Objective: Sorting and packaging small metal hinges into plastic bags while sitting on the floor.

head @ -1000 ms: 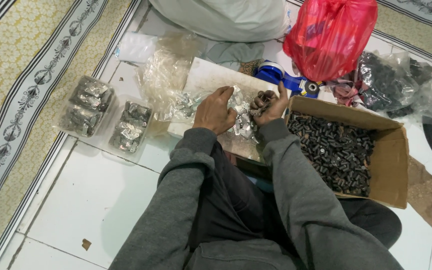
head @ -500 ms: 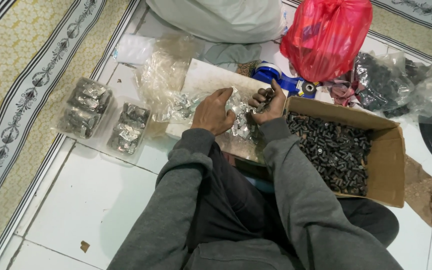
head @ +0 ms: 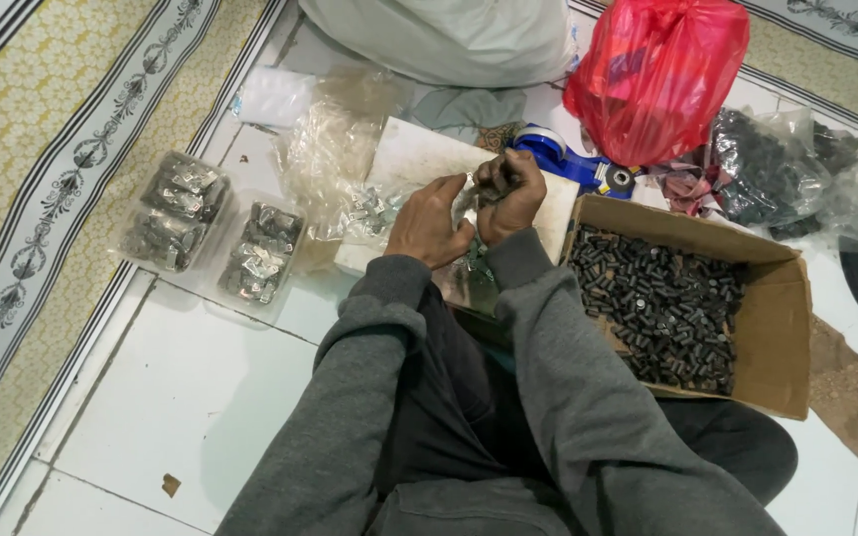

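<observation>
My left hand (head: 427,220) holds a small clear plastic bag (head: 464,199) open above a white board (head: 419,159). My right hand (head: 510,195) is closed on a handful of small dark metal parts, pressed against the bag's mouth. Both grey sleeves meet in front of me. A cardboard box (head: 785,328) full of small dark cylindrical metal parts (head: 662,308) stands just right of my right hand. Loose filled little bags (head: 369,208) lie on the board left of my left hand.
Two clear packs of bagged parts (head: 173,210) (head: 260,253) lie on the white tile floor at left, beside a patterned yellow mat (head: 42,129). A red plastic bag (head: 657,74), a blue tape dispenser (head: 563,159), clear bags of dark parts (head: 772,174) and a white sack (head: 449,35) lie behind.
My right hand has lifted from the edge of the box with parts and come to the bag held by my left hand. The left hand has risen slightly.
</observation>
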